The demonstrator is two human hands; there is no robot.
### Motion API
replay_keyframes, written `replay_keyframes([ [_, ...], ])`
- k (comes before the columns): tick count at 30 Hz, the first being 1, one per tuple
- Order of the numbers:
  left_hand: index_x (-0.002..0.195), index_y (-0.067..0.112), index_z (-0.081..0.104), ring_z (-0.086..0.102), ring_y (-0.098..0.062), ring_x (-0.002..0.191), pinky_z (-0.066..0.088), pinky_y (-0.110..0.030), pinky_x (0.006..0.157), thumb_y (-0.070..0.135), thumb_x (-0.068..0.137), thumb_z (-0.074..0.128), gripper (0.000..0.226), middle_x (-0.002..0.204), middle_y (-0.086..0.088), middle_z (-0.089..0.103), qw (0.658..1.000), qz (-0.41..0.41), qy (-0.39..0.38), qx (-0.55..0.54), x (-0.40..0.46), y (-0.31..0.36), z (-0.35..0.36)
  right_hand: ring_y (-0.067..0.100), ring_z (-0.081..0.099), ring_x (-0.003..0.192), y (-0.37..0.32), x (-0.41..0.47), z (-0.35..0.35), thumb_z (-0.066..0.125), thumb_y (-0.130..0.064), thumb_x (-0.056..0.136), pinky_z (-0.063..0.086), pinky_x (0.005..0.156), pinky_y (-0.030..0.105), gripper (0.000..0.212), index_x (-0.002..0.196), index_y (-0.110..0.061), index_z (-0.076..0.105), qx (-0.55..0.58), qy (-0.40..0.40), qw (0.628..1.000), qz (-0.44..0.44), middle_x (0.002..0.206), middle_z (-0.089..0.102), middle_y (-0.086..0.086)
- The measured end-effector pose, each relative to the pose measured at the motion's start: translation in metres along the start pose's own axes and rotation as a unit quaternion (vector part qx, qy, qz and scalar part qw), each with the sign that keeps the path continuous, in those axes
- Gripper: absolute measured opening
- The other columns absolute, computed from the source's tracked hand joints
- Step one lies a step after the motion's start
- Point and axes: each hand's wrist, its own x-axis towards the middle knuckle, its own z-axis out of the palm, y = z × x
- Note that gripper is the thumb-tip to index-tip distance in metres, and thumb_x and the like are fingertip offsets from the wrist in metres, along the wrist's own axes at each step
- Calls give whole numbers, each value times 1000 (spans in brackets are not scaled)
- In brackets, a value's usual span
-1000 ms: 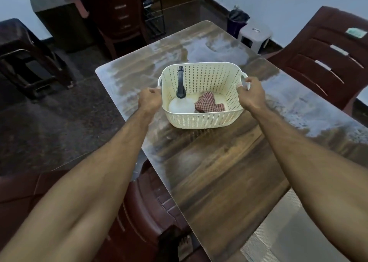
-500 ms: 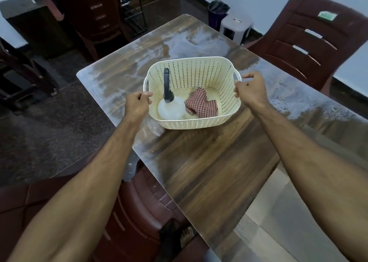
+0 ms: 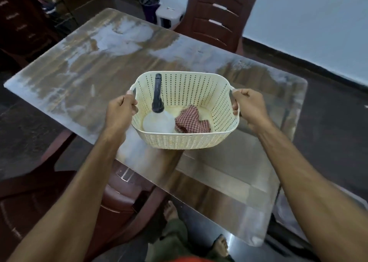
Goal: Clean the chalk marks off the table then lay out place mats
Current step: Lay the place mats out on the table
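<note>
While the fingers (image 3: pixel 130 102) of the left hand (image 3: pixel 119 113) curl round the left handle of the cream perforated basket (image 3: pixel 185 140), the fingers (image 3: pixel 242 93) of the right hand (image 3: pixel 252 107) curl round the right handle, so both hands grip the basket between them. Whether its base touches the counter (image 3: pixel 99 66) cannot be told from this view; it sits over the near middle of the top. Inside the basket a clear spray bottle (image 3: pixel 158 123) with a black nozzle leans against the far left wall, and a red checked cloth (image 3: pixel 192 122) lies crumpled just beside it on the right, touching the bottle's side. White chalk marks (image 3: pixel 123 36) smear the wood-grain counter, heaviest at the far left and along the far right edge, with fainter streaks on the near left. Pale place mats (image 3: pixel 223 172) appear to lie on the near right part of the counter, under the glare. A dark red chair (image 3: pixel 217 16) stands at the far side of the counter, and another dark red chair (image 3: pixel 117 198) is tucked in at the near left. Below, the person's bare foot (image 3: pixel 220 245) shows on the dark floor.
</note>
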Motion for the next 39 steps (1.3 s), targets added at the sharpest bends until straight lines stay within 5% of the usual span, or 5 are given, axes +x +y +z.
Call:
replay_keyframes([
  [4,67,19,62,46,-4,51,43,-23,65,35,98,53,36,62,7,52,999,0,-50,-5,-46,0,58,8,45,39,32,-30,-85,58,-23,96,41,45,19,34,65,-11,59,-11,37,999,14,46,50,-5],
  [12,69,24,59,42,-1,40,31,-14,39,34,98,51,31,43,14,49,983,6,-182,36,-142,6,178,11,47,43,100,-84,-246,57,-20,96,45,52,23,37,61,-9,56,-28,112,992,53,55,53,2],
  [21,77,22,58,41,-6,47,32,-24,49,29,100,44,27,57,5,51,936,21,-324,133,-245,-5,310,9,48,40,188,-140,-387,54,-17,99,42,44,20,27,72,-12,57,-16,251,963,95,57,54,2],
  [33,102,12,64,62,-32,109,48,-41,93,12,96,44,20,107,-13,70,889,-26,-376,261,-301,-109,431,17,62,60,325,-145,-457,50,-17,102,55,63,32,17,104,-6,63,-75,280,933,211,73,64,5],
  [39,107,7,64,60,-26,109,44,-31,84,5,91,49,22,114,-13,68,868,-20,-378,320,-298,-160,457,15,63,61,379,-133,-456,46,-12,103,48,49,18,18,109,-3,61,-104,268,926,244,81,68,11],
])
